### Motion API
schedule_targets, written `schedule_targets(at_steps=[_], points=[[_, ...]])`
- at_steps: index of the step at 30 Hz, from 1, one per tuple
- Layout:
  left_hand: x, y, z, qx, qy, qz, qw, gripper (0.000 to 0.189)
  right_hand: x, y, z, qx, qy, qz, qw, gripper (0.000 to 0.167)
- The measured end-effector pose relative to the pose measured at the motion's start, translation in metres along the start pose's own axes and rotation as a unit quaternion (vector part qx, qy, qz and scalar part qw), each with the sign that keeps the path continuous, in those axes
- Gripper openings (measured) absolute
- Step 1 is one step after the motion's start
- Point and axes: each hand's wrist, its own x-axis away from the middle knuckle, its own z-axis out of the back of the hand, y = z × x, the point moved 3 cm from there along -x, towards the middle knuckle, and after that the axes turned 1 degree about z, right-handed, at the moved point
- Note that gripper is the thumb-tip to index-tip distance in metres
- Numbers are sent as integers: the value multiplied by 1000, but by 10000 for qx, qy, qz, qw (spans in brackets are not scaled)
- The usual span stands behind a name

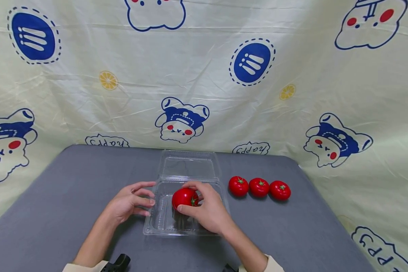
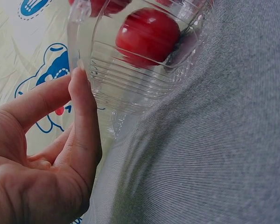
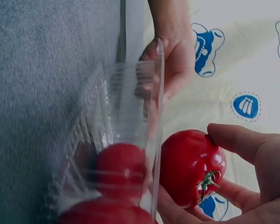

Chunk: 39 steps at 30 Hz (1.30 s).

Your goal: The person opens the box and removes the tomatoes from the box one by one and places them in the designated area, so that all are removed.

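Note:
My right hand (image 1: 209, 209) holds a red tomato (image 1: 183, 198) with a green stem over a clear plastic clamshell box (image 1: 161, 226). In the right wrist view the held tomato (image 3: 189, 163) is above the box rim, gripped between thumb and fingers. Through the clear walls, the left wrist view shows a tomato (image 2: 147, 37) low in the box; from the head it is mostly hidden under the held one. My left hand (image 1: 130, 202) is at the box's left side, fingers loosely extended, a fingertip right at the rim (image 2: 79, 46) in the left wrist view.
The box's hinged lid (image 1: 190, 166) lies open toward the back. To its right, three tomatoes stand in a row: a left one (image 1: 238, 186), a middle one (image 1: 259, 187) and a right one (image 1: 280, 190). The grey table (image 1: 292, 234) meets a printed curtain (image 1: 217, 105) behind.

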Motion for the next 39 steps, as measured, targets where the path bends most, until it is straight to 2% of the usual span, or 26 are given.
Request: schedule_targets(at_steps=[5,14,18,32,39], points=[[1,1,0,76,-98,-34,9999,71,1,5,12,-191,62,-212,9996,55],[0,0,-1,78,-69,-27,9999,71,7,17,37,-524,596,-881,9929,70],[0,-1,-1,59,-67,-18,10000,71,10,24,49,-609,710,-1070,9898,71],[0,-2,1,53,-22,7,10000,70,18,45,81,-484,962,-1271,9860,65],[0,-1,0,80,-53,-20,10000,70,18,52,91,-299,938,-1340,9861,66]])
